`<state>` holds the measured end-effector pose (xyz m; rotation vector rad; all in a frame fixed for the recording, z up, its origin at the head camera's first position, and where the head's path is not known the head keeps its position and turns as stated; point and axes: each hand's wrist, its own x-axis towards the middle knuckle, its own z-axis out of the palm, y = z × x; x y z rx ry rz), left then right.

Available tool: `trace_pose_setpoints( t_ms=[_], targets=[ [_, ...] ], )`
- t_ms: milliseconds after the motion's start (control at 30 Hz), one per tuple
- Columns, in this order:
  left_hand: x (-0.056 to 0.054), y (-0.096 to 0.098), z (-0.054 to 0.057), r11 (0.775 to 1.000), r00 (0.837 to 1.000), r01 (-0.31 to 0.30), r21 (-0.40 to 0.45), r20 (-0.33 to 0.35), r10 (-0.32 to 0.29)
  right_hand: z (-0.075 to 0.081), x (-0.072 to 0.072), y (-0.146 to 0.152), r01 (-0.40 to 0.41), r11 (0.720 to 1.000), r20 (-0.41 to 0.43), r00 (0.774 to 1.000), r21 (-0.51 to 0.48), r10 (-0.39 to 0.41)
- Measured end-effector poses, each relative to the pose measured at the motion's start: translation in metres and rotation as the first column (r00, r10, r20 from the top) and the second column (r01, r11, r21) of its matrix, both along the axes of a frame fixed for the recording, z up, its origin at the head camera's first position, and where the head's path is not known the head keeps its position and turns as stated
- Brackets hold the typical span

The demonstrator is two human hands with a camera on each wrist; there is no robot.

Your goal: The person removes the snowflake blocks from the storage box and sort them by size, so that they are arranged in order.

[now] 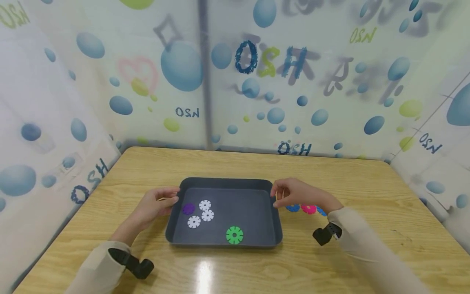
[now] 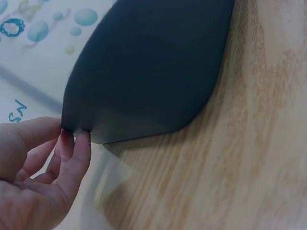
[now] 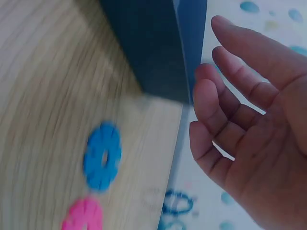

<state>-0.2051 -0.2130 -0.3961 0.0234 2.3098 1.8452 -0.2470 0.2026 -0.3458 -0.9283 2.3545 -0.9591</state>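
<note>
Clock is centred on the tray, 12 at the far side. Patterned wall sheet [image 1: 227, 126] behind, 12 o'clock and round both sides: blue and green blobs, H2O lettering. Wood-grain table [image 1: 349, 245] below it, light glare at 6 o'clock. Dark grey tray [image 1: 242, 204] on the table, rectangular, rounded corners, long side facing the wearer. Beige sleeves on both arms: left sleeve [image 1: 97, 269] at 8, right sleeve [image 1: 371, 249] at 4.

Left hand [image 1: 158, 204] at 9 o'clock: thumb and fingertips clamped on the tray's rim, a pinch, clear in the left wrist view. Right hand [image 1: 295, 194] between 2 and 3: fingers loosely curved and apart at the tray's rim, no clamp seen; can't tell if the tips touch. Black wrist cameras, one per arm: left wrist camera [image 1: 139, 267], right wrist camera [image 1: 324, 235].

Green notched disc [image 1: 234, 235] inside tray, 5 o'clock, near the front wall. Outside tray at 3 o'clock, on the table by the right hand: blue disc [image 1: 292, 208], pink disc [image 1: 309, 209], then a second blue disc [image 1: 322, 211], partly covered by the forearm. Smallest, inside tray: purple disc [image 1: 189, 209] at 9, three white discs [image 1: 208, 217] between 8 and 10, two of them touching.
</note>
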Motion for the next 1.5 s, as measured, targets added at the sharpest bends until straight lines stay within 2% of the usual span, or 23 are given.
trace_pose_setpoints(
  t_ms=[133,333,533,800,1000,1233,1500],
  targets=[
    [0.0,0.0,-0.001,1.0,1.0,0.001,0.007,-0.002,-0.001,0.0,0.002,-0.021,-0.072,0.997,0.024,0.997,0.004,0.072],
    [0.0,0.001,-0.001,0.999,1.0,0.007,0.035,-0.008,-0.006,0.002,0.004,-0.049,-0.168,0.983,0.007,0.986,0.076,0.168],
    [-0.001,0.0,0.0,1.0,1.0,0.007,0.03,-0.01,-0.006,-0.001,0.003,-0.072,-0.243,0.964,0.05,0.97,0.111,0.239],
    [-0.002,0.001,0.001,0.999,1.0,0.005,0.031,-0.004,-0.005,-0.006,0.002,-0.1,-0.347,0.918,0.081,0.938,0.192,0.337],
    [-0.001,0.001,0.001,1.0,1.0,0.003,0.029,-0.006,-0.003,-0.003,0.003,-0.115,-0.375,0.885,0.126,0.927,0.275,0.354],
    [-0.001,0.001,0.001,1.0,1.0,0.001,0.029,0.0,-0.001,-0.005,0.002,-0.127,-0.424,0.831,0.135,0.905,0.36,0.404],
    [0.0,0.001,0.002,0.999,1.0,0.008,0.042,-0.009,-0.007,-0.001,0.006,-0.139,-0.441,0.782,0.144,0.895,0.44,0.423]
  ],
)
